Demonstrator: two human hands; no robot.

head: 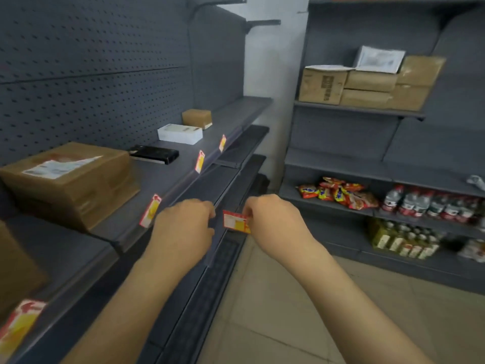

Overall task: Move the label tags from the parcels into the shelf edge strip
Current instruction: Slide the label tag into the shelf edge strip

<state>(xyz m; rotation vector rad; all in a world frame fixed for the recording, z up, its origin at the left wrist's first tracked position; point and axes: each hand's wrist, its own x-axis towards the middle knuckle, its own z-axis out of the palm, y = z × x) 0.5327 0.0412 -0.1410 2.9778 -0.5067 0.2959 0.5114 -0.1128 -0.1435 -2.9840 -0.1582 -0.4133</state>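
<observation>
The label tag point(235, 222) — a red-and-yellow card, likely feather-light, thin and bendable, best held by one edge — was pinched at its right end by the right hand point(273, 219), just off the shelf edge strip point(181, 179). The left hand point(185, 227) hung beside it, fingers curled, apparently holding nothing. Grey metal shelving carried cardboard parcels point(70, 179) — tiled floor lay below.

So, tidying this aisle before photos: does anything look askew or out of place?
Nothing damaged or spilled. One tag is off the strip, pinched in the right hand. The paper on the far boxes leans loosely.

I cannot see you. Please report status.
Right hand pinches label tag. Left hand curled at shelf edge strip. Nothing in the way.
</observation>
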